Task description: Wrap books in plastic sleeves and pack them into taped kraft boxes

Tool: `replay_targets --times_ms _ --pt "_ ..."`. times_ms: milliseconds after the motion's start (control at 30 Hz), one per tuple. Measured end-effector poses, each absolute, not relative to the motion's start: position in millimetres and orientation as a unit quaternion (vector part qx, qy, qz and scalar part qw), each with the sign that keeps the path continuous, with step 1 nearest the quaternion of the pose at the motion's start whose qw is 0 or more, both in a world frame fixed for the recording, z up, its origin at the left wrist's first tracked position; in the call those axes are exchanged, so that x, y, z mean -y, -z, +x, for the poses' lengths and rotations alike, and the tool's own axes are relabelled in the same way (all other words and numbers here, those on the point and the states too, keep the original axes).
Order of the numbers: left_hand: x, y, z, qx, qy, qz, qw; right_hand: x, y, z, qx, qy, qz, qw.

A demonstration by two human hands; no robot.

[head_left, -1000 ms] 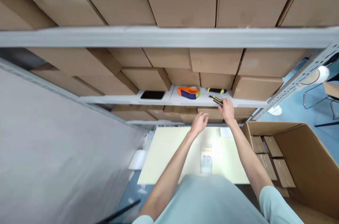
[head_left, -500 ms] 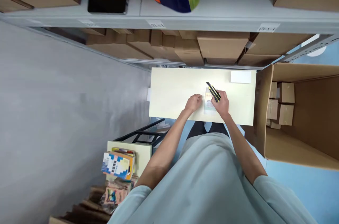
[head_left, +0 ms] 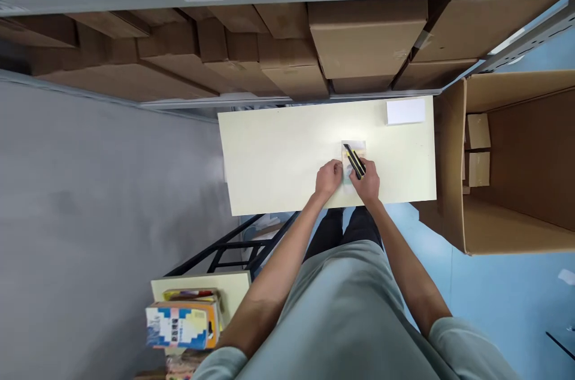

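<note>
A black and yellow utility knife [head_left: 354,162] is in my right hand [head_left: 367,181], its tip pointing away from me and to the left. Under the knife lies a flat, pale printed item [head_left: 354,145], like a small booklet or packet, on the cream table [head_left: 278,158]. My right hand partly covers it. My left hand [head_left: 329,178] is closed at the item's left edge, fingers curled in. Whether the fingers pinch that edge is hidden.
A white box [head_left: 405,111] sits at the table's far right corner. To the right stands a large open carton [head_left: 516,224] with small boxes inside. Shelves of brown cartons [head_left: 368,38] run behind the table. Books [head_left: 182,326] are stacked on a stool at lower left.
My view has shifted, so the shelf's upper items have mostly left the frame. My right hand, with the knife, has come nearer to my left hand over the printed item.
</note>
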State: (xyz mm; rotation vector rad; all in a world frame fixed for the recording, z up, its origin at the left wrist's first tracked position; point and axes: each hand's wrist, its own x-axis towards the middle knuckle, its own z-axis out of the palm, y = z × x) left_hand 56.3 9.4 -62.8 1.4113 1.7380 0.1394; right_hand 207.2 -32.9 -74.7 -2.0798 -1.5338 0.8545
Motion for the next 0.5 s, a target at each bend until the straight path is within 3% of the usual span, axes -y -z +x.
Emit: replay_targets --times_ms 233,500 --pt "-70 76 26 -0.727 -0.011 0.572 0.378 18 75 163 0.559 -0.282 -0.768 0.136" --pt "-96 86 27 -0.757 0.0 0.483 0.44 16 67 146 0.578 -0.255 -0.771 0.08"
